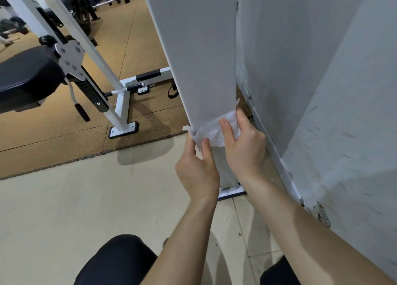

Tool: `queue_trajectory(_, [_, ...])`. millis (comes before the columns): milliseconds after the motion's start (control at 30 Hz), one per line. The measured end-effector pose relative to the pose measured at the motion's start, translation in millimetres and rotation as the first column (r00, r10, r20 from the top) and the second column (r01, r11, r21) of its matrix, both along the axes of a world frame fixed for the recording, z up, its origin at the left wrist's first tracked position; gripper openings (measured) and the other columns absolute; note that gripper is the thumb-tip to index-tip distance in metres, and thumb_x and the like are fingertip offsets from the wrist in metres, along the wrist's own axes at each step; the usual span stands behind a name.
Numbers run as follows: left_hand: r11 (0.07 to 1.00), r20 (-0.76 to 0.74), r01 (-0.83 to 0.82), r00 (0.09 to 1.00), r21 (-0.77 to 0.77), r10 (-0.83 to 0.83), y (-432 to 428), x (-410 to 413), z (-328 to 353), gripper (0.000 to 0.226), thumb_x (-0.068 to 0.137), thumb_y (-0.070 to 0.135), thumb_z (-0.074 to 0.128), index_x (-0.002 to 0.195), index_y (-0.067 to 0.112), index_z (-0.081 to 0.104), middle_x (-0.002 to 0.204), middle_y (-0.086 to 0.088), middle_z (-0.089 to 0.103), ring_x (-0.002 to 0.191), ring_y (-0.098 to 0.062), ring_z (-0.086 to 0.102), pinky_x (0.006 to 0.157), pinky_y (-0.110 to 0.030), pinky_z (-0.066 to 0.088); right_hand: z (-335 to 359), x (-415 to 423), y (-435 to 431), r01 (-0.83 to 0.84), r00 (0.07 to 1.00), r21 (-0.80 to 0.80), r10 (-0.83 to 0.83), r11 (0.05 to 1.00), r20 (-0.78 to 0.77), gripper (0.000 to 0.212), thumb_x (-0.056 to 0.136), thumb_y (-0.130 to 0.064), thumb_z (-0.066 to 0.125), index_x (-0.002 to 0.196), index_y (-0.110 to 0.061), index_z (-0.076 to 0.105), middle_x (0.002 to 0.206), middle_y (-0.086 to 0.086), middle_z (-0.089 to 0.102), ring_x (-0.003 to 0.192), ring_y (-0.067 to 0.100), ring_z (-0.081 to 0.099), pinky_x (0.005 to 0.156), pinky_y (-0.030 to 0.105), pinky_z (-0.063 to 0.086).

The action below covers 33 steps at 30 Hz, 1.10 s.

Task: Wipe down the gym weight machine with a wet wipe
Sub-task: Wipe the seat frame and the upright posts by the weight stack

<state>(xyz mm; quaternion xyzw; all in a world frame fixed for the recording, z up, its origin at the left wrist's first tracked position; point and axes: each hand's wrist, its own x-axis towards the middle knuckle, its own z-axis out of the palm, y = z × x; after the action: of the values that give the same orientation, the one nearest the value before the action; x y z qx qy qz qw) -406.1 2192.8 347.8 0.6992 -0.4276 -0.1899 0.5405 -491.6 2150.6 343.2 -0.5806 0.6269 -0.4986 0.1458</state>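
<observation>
A wide white upright panel [199, 54] of the weight machine runs from the top of the view down to a foot plate [231, 193] on the floor. A white wet wipe [211, 131] lies across the panel's lower part. My left hand [196, 168] pinches the wipe's left end at the panel's left edge. My right hand [243, 146] grips the wipe's right end, thumb pressed on the front of it, fingers curled round the panel's right edge.
A scuffed white wall [322, 91] stands close on the right. To the left are the machine's black padded seat [28, 78], white frame [120, 106] and adjustment lever. Barbells [116, 0] lie on the brown rubber floor behind. My knees show at the bottom.
</observation>
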Motion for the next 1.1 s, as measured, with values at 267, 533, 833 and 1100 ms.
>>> queue_trajectory(267, [0.997,-0.175,-0.047,0.984,-0.054,0.037,9,-7,7,0.012,0.097,0.023,0.065,0.101,0.024,0.077,0.081,0.022,0.073,0.080,0.008,0.067,0.072,-0.005,0.046,-16,-3,13,0.009,1.000,0.046,-0.009,0.999,0.000,0.049,0.101,-0.044,0.053,0.141,-0.017,0.057,0.109,0.005,0.076,0.092,0.027,0.071,0.072,0.030,0.054])
queue_trajectory(533, [0.974,-0.201,-0.226,0.953,0.020,0.226,1,18,-2,0.012,0.087,0.024,0.074,0.083,0.020,0.063,0.075,0.009,0.066,0.070,0.000,0.061,0.065,-0.011,0.044,-20,-4,15,0.004,1.000,0.094,-0.004,0.996,-0.001,0.051,0.100,-0.042,0.056,0.144,-0.016,0.053,0.128,0.003,0.069,0.112,0.026,0.066,0.084,0.025,0.046])
queue_trajectory(833, [0.972,-0.181,-0.234,0.954,0.034,0.237,-1,17,-27,0.006,0.098,0.027,0.061,0.095,0.023,0.061,0.085,0.013,0.064,0.078,0.007,0.058,0.070,-0.014,0.048,-29,-1,17,-0.001,1.000,0.116,0.002,0.993,-0.002,0.054,0.101,-0.041,0.054,0.148,-0.015,0.047,0.130,0.004,0.067,0.114,0.025,0.064,0.081,0.018,0.036])
queue_trajectory(1100, [0.999,-0.150,0.028,0.988,0.037,-0.022,-11,2,-42,0.027,0.105,0.026,0.049,0.130,0.025,0.061,0.113,0.024,0.066,0.099,0.018,0.058,0.083,-0.002,0.042,-47,-7,4,-0.160,0.986,0.265,0.165,0.951,0.004,0.051,0.107,-0.038,0.035,0.155,-0.023,0.028,0.137,0.004,0.060,0.115,0.029,0.060,0.088,0.042,0.052])
